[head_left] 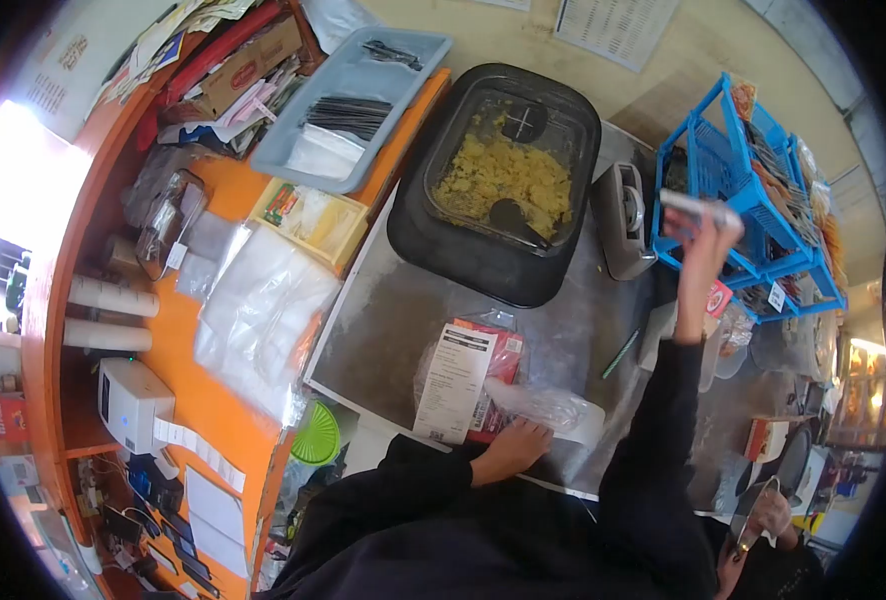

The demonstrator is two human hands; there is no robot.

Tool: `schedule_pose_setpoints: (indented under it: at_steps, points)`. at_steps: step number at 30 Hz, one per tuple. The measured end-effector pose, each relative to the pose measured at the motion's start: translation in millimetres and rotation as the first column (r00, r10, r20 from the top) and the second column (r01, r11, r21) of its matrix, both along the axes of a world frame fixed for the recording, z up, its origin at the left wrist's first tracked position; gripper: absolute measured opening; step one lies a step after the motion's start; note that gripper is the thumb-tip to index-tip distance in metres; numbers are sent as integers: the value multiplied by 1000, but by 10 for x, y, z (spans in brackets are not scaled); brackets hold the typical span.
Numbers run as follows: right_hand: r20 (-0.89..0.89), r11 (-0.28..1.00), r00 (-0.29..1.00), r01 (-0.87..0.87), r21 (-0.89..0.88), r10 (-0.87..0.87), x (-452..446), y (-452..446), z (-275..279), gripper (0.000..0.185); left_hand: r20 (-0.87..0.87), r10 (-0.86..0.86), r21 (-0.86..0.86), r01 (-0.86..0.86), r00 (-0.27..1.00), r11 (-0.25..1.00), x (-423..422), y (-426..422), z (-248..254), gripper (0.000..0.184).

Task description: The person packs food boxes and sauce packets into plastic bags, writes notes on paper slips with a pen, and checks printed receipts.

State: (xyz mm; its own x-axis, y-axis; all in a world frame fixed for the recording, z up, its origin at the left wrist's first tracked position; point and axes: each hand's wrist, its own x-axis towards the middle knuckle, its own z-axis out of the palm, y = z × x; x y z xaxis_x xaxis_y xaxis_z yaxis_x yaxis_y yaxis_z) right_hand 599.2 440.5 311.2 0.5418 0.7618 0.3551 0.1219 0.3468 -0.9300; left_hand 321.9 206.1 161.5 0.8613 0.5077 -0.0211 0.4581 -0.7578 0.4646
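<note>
My left hand [513,450] rests at the lower edge of a clear plastic bag [553,405], its fingers curled down on the plastic. A red box [506,350] is inside or under the bag, partly covered by a long printed receipt [455,380]. My right hand [705,245] is raised in front of the blue basket rack [713,165]. It is closed around a long, pale grey object [698,208], smeared by motion, so its kind is unclear.
A black pan [408,240] holds crumbly yellow food and a dark utensil. Beside it stands a grey dispenser [623,220]. Plastic bags [263,300], a blue tray [423,55] and a printer [135,400] sit on the orange counter. Another person's hand [768,515] shows at lower right.
</note>
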Motion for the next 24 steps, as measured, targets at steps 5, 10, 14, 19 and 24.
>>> schedule_pose_setpoints:
  at_steps: [5,10,14,19,24]
  points:
    - [-627,995,777,-92,-42,45,-590,-1751,-207,23,91,-55,195,37,994,980,12,-49,-65,43]
    - [-867,945,477,-326,-23,143,-1200,-2635,-974,23,-8,-68,299,67,998,952,97,-139,-61,49]
    - [-645,966,764,-168,-198,0,-1012,-2674,-1541,28,38,-8,289,-3,999,957,43,-131,-82,47]
    - [-328,903,943,-98,-419,-50,-1047,-2810,-1557,22,207,333,-280,-270,920,921,80,-58,140,50]
    - [-324,922,946,-143,-359,20,-1187,-2831,-1576,21,271,346,-235,-286,898,929,138,-21,99,33]
